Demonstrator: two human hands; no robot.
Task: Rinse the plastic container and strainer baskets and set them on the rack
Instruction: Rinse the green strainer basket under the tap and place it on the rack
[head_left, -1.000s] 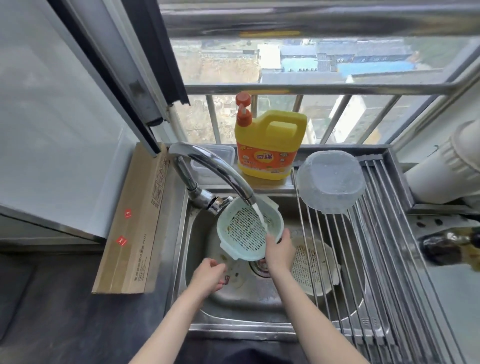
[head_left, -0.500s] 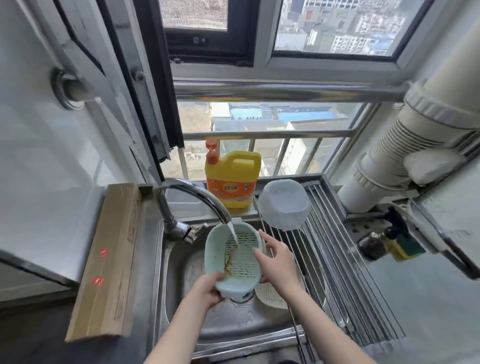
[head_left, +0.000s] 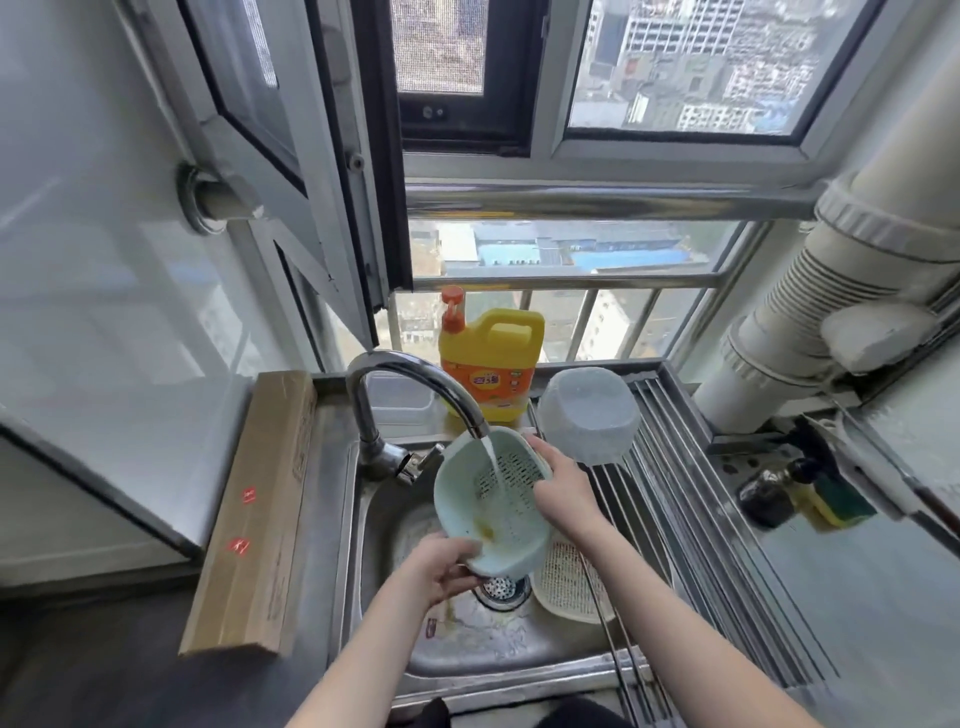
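- Green strainer basket tilts under the faucet stream, above the sink.
- My left hand grips its near rim; right hand clasps the far-right rim.
- Rack lies right, nearer my right hand.

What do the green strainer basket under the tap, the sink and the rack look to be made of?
Green strainer basket: likely matte moulded plastic, pale uniform colour, slotted floor. Sink: apparently brushed stainless steel, grey with dull reflections and water marks. Rack: parallel shiny metal rods, probably stainless too.
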